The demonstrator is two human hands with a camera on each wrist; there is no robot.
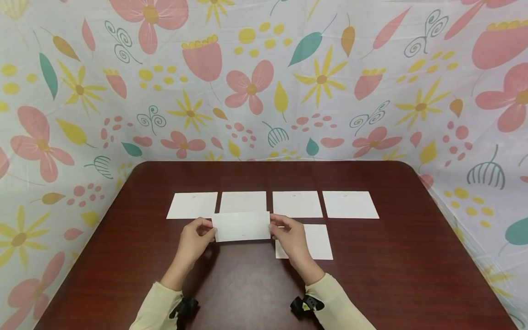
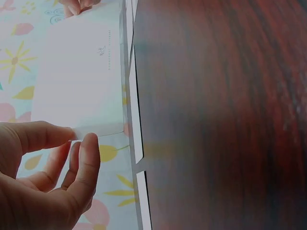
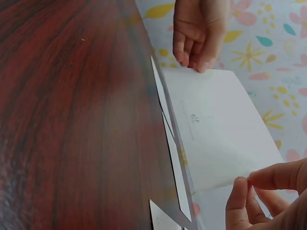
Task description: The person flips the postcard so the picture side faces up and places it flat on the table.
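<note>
A white card (image 1: 242,226) with a small printed logo and a line of tiny text is held up over the table between both hands. My left hand (image 1: 195,238) pinches its left edge between thumb and fingers. The right hand (image 1: 292,236) pinches the opposite edge in the same manner. In the left wrist view the card (image 2: 79,72) is tilted up, with the print near its lower edge. The right wrist view shows the same card (image 3: 220,124) from the other side of the grip. Under the right hand lies another white card (image 1: 317,243), partly covered by that hand.
On the dark wooden table (image 1: 392,279), a back row of white cards lies side by side: a far left one (image 1: 192,206), one (image 1: 243,201) partly hidden by the held card, a third (image 1: 297,204) and a far right one (image 1: 349,205). Behind hangs a flowered cloth (image 1: 264,91).
</note>
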